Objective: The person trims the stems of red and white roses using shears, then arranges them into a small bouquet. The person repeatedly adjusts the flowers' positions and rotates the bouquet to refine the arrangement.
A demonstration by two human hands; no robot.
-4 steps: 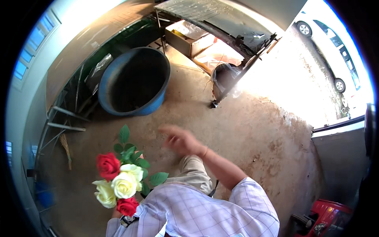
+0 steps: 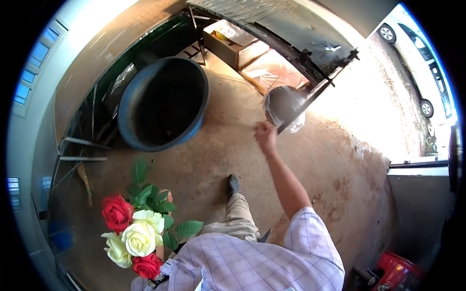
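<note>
A bunch of red and cream-white roses [image 2: 140,238] with green leaves is at the lower left, close to my body. My left hand [image 2: 168,198] is wrapped round the stems; leaves and blooms hide most of it, and only some fingers show. Stretched out ahead is my right hand [image 2: 266,137], slightly blurred, with its fingers curled in and nothing seen in them. It is nearest to a bin [image 2: 282,104] lined with clear plastic, apart from it as far as I can see.
A big blue tub [image 2: 127,127] stands ahead on the left. Beyond the bin, a table [image 2: 272,17] has a cardboard box [image 2: 235,53] under it. A straw broom [image 2: 84,184] leans at left. A red machine [image 2: 398,271] is at lower right; a white car [image 2: 420,63] is outside.
My right hand has swung forward and to the right, toward the bin. The roses have shifted a little left and down in view. A foot now shows ahead of me.
</note>
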